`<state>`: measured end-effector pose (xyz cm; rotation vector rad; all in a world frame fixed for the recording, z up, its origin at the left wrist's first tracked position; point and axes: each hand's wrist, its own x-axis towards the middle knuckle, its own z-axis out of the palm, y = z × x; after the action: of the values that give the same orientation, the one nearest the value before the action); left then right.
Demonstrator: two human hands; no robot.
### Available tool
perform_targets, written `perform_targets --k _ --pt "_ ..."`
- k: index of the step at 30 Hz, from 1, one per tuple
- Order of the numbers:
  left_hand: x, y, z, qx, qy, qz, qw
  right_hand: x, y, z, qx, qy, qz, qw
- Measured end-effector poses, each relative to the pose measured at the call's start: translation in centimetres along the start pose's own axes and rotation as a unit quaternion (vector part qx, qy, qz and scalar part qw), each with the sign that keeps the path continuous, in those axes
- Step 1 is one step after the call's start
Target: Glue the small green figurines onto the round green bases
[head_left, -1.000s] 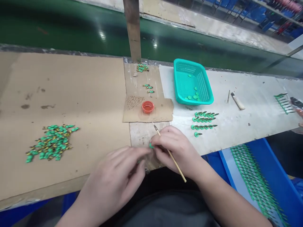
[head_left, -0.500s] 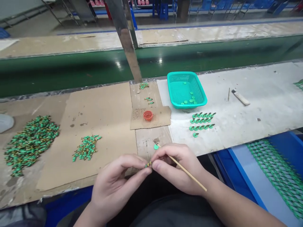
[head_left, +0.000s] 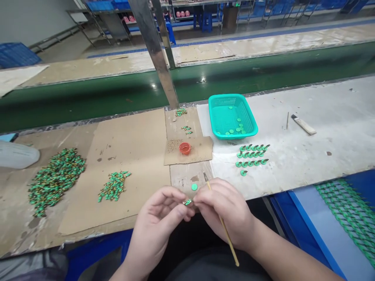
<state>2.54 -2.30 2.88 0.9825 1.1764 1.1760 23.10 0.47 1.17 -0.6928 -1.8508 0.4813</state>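
L hand pinched tiny green-and-gold part w/ R hand gripping thin bamboo stick; neat green rows done at right, big loose green pile left.

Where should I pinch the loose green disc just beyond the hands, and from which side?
Pinch the green disc by its rim, coming from the near side, past the right hand and its thin wooden stick. It lies flat and thin on the worn board, so the edge is probably the best catch.
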Motion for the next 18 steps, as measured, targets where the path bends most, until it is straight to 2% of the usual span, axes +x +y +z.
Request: perform_targets --k 3,6,9,12,15,18 --pt "0.0 -0.6 1.1 -0.044 0.029 -0.028 0.998 -0.4 0.2 0.2 -0.028 -0.011 -0.037 0.999" --pt "0.0 -1.1 1.7 -0.056 0.072 -0.020 0.996 -0.9 0.5 0.4 -0.022 0.005 -0.045 0.999" --pt "0.3 -1.4 1.3 0.001 0.107 0.012 0.994 -1.0 1.2 0.1 -0.013 0.016 -0.004 1.000" --pt "0.7 -1.2 -0.1 0.119 0.127 0.065 0.983 -0.8 2.2 -1.3 -0.037 -0.038 0.059 0.997" --pt "1.4 -0.8 -1.4 0.242 0.090 0.129 0.957 -0.4 3.1 -3.0 -0.029 -0.091 0.095 0.991" --pt "2.5 -0.7 -1.7 0.327 0.011 0.183 0.927 0.0 3.6 -3.8 -0.010 -0.085 0.098 0.992"
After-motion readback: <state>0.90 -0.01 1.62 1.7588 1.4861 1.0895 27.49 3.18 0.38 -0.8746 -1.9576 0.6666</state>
